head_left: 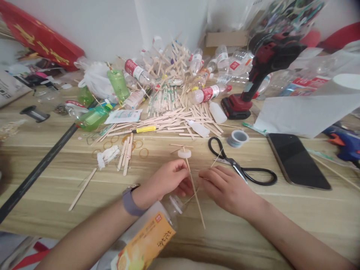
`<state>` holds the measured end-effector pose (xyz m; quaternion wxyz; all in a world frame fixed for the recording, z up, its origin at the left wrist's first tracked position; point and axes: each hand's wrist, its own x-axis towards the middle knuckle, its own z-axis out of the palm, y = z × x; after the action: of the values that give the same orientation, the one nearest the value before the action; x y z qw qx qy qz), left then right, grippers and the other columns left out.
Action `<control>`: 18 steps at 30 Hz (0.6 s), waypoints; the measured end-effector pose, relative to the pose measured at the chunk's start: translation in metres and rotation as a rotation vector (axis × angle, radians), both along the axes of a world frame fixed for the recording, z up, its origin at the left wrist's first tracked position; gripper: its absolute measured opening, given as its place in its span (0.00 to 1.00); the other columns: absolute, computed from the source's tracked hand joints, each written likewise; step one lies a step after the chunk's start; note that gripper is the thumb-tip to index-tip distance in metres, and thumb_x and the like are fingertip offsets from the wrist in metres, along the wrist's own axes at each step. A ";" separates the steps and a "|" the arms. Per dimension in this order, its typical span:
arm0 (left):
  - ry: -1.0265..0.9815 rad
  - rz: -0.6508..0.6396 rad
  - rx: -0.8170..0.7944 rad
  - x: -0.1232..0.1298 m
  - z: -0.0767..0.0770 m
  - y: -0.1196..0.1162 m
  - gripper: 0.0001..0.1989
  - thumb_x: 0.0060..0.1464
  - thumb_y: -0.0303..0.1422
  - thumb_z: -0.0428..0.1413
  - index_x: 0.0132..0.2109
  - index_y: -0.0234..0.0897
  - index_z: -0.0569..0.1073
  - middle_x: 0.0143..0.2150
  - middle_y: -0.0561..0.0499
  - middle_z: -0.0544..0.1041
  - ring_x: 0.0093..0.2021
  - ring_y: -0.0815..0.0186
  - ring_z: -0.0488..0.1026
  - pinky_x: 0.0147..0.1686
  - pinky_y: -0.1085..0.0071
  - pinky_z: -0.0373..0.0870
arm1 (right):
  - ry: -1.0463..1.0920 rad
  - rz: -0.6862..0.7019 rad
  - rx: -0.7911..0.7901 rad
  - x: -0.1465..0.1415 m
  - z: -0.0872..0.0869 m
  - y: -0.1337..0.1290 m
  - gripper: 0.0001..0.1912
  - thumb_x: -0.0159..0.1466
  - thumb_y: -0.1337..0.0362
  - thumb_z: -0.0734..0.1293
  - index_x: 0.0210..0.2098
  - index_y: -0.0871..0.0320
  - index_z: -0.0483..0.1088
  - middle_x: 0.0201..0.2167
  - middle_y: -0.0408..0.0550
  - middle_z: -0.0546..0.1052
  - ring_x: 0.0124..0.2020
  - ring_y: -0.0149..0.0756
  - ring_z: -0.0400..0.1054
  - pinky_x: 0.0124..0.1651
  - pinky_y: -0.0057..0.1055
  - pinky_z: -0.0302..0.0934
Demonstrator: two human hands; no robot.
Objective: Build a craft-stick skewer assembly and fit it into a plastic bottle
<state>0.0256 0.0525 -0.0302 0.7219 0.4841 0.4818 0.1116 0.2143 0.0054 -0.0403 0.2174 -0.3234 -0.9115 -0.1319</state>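
A thin wooden stick (196, 193) stands slanted between my hands, with a white round cap (184, 153) near its top and small crossed sticks above it. My left hand (174, 178), with a watch on the wrist, is closed in a pinch beside the stick; what it grips is partly hidden. My right hand (222, 185) has its fingers closed around a second thin stick (217, 157), whose tip pokes up above the knuckles. A clear bottle with an orange label (146, 242) lies under my left forearm, its neck close to the left hand.
Black-handled scissors (233, 163), a tape roll (238, 138) and a phone (299, 161) lie to the right. A red and black drill (247, 82) stands behind them. Flat wooden sticks (174, 120) and plastic bottles (209, 93) crowd the back. A yellow cutter (145, 129) lies left of centre.
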 end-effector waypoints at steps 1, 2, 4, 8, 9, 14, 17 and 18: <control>0.007 -0.001 0.024 0.000 0.000 0.000 0.04 0.55 0.33 0.51 0.32 0.38 0.66 0.25 0.54 0.76 0.24 0.69 0.76 0.21 0.78 0.67 | 0.013 -0.009 -0.010 0.002 -0.001 0.000 0.17 0.68 0.75 0.53 0.34 0.62 0.72 0.33 0.53 0.77 0.30 0.37 0.68 0.34 0.34 0.60; 0.014 -0.002 0.047 0.000 0.000 0.000 0.04 0.55 0.31 0.50 0.32 0.38 0.66 0.25 0.54 0.76 0.24 0.69 0.76 0.21 0.78 0.66 | 0.024 -0.019 -0.018 0.004 -0.001 0.000 0.17 0.68 0.75 0.53 0.34 0.63 0.72 0.33 0.53 0.78 0.31 0.37 0.69 0.34 0.35 0.61; 0.025 -0.009 0.090 0.000 0.001 0.002 0.05 0.55 0.29 0.50 0.31 0.38 0.65 0.24 0.55 0.76 0.23 0.70 0.75 0.21 0.78 0.67 | 0.041 -0.035 -0.033 0.006 -0.002 0.001 0.17 0.68 0.75 0.52 0.36 0.63 0.71 0.33 0.54 0.78 0.31 0.38 0.70 0.34 0.35 0.63; 0.024 -0.032 0.155 -0.003 0.001 0.005 0.06 0.56 0.29 0.50 0.30 0.38 0.65 0.24 0.55 0.75 0.24 0.70 0.74 0.25 0.77 0.68 | 0.082 -0.043 -0.059 0.008 -0.004 0.001 0.15 0.66 0.76 0.53 0.37 0.61 0.70 0.34 0.53 0.78 0.32 0.38 0.71 0.34 0.35 0.65; 0.018 -0.035 0.166 -0.004 0.001 0.005 0.06 0.57 0.29 0.49 0.30 0.38 0.65 0.24 0.55 0.75 0.25 0.70 0.75 0.26 0.77 0.69 | 0.103 -0.045 -0.071 0.008 -0.005 0.001 0.14 0.65 0.76 0.54 0.38 0.60 0.69 0.34 0.53 0.78 0.32 0.38 0.71 0.35 0.35 0.65; 0.000 -0.041 0.231 -0.007 0.001 0.007 0.08 0.58 0.32 0.49 0.30 0.38 0.65 0.25 0.54 0.75 0.27 0.70 0.74 0.30 0.73 0.71 | 0.297 -0.036 -0.184 0.003 -0.006 -0.003 0.09 0.65 0.75 0.57 0.38 0.58 0.65 0.36 0.53 0.77 0.34 0.37 0.71 0.36 0.32 0.67; 0.015 -0.046 0.316 -0.006 0.002 0.006 0.08 0.57 0.30 0.49 0.29 0.38 0.65 0.24 0.55 0.73 0.25 0.70 0.72 0.28 0.74 0.68 | 0.372 0.038 -0.278 -0.002 -0.003 -0.005 0.11 0.63 0.78 0.57 0.39 0.57 0.64 0.40 0.54 0.77 0.40 0.36 0.71 0.40 0.30 0.67; 0.022 -0.049 0.346 -0.006 0.002 0.006 0.07 0.56 0.29 0.50 0.29 0.38 0.65 0.23 0.56 0.73 0.24 0.70 0.71 0.27 0.75 0.67 | 0.397 0.067 -0.325 -0.003 -0.003 -0.006 0.12 0.63 0.79 0.57 0.39 0.56 0.63 0.40 0.53 0.77 0.41 0.35 0.71 0.41 0.30 0.67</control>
<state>0.0195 0.0586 -0.0285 0.6251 0.6138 0.4514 0.1697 0.2108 -0.0004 -0.0432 0.3416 -0.3431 -0.8704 0.0896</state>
